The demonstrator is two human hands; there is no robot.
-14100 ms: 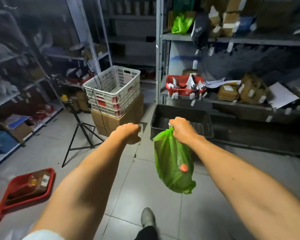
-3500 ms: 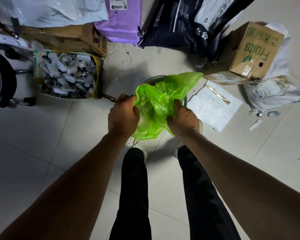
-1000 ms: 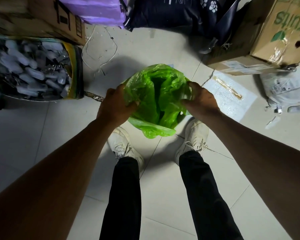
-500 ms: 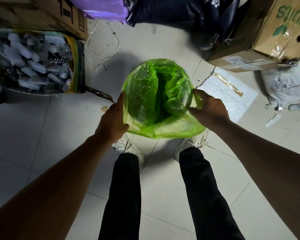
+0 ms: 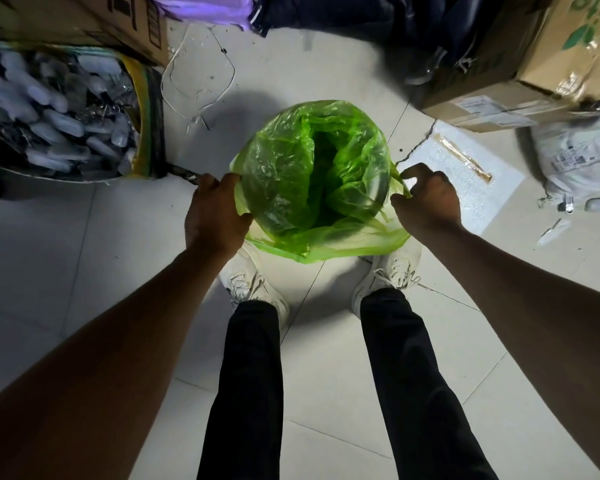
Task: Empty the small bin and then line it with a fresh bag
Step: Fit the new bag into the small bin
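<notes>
The green bag (image 5: 312, 174) covers the bin entirely, rim and walls. Left of the bag, the sack of pale pieces (image 5: 59, 112) is blurred, unidentifiable.

You can read no whole word; the cardboard box (image 5: 548, 64) at upper right shows only cropped green letters.

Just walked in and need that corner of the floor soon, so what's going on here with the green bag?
A person stands over a small round bin lined with a thin translucent green plastic bag. The left hand grips the bag's edge on one side and the right hand pinches it on the other, with loose plastic draped over the near rim. The bag is open and looks nearly fitted.
</notes>
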